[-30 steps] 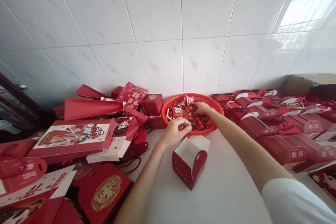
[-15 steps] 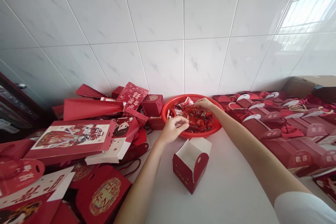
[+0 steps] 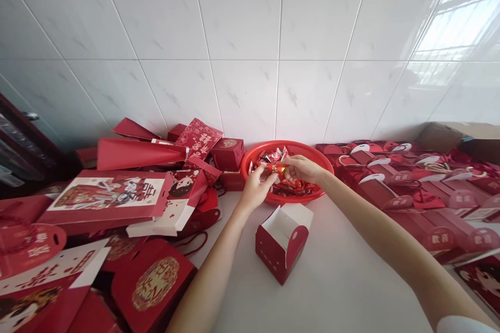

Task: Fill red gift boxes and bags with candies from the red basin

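Over a red plastic basket [image 3: 328, 158], my left hand [image 3: 255, 190] pinches a red and gold wrapped candy [image 3: 275, 168]. The fingers of my right hand [image 3: 307, 169] close at the right end of that same candy. Below them in the basket lie many wrapped candies [image 3: 300, 187], mostly red, partly hidden by my hands. Nearer to me an open red gift box [image 3: 275, 252] with a white inside stands on the white table [image 3: 312, 291], its top flaps raised. Neither hand touches the box.
On the left is a heap of red boxes, with a flat printed box [image 3: 113, 197] on top. Rows of closed red gift boxes [image 3: 437, 213] fill the right side. A cardboard box [image 3: 445, 138] stands behind them, and a tiled wall [image 3: 242, 21] rises at the back.
My right hand has come nearer from the far side of the basket to my left hand. A red candy now shows between the fingers of both hands. The open box stays put.
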### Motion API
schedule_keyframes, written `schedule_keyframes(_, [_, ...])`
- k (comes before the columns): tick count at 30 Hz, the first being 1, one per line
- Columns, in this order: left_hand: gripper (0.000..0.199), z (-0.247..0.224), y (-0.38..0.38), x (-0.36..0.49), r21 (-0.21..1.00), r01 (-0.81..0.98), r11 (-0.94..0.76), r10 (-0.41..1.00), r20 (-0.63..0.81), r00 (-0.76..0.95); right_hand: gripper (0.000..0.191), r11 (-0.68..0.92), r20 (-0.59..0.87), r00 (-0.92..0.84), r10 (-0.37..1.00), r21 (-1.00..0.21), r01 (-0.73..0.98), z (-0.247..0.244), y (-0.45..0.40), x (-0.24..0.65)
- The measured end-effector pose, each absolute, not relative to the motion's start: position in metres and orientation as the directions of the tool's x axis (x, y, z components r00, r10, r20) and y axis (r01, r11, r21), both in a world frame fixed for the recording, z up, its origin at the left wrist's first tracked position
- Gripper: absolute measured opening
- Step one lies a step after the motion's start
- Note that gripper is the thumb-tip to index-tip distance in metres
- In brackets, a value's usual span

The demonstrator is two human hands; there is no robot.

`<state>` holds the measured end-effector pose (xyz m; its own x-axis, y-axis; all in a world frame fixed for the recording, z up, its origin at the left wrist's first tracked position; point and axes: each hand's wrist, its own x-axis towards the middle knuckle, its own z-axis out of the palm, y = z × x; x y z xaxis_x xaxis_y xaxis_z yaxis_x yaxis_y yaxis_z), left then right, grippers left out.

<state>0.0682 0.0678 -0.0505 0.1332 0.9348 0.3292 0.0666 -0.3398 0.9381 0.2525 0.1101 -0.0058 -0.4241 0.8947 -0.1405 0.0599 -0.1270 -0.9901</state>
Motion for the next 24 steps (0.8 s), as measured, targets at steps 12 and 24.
schedule_keyframes(12, [0.023, -0.052, 0.073, 0.075, 0.961, -0.104, -0.254, 0.949, 0.228, -0.217, 0.008, 0.016, -0.017, -0.07, 0.997, -0.893, 0.45, -0.035, 0.152, 0.282])
schedule_keyframes(24, [0.026, -0.047, 0.07, 0.074, 0.972, -0.134, -0.192, 0.977, 0.176, -0.12, 0.033, 0.229, -0.017, -0.295, 0.955, -0.591, 0.774, -0.042, 0.171, 0.265])
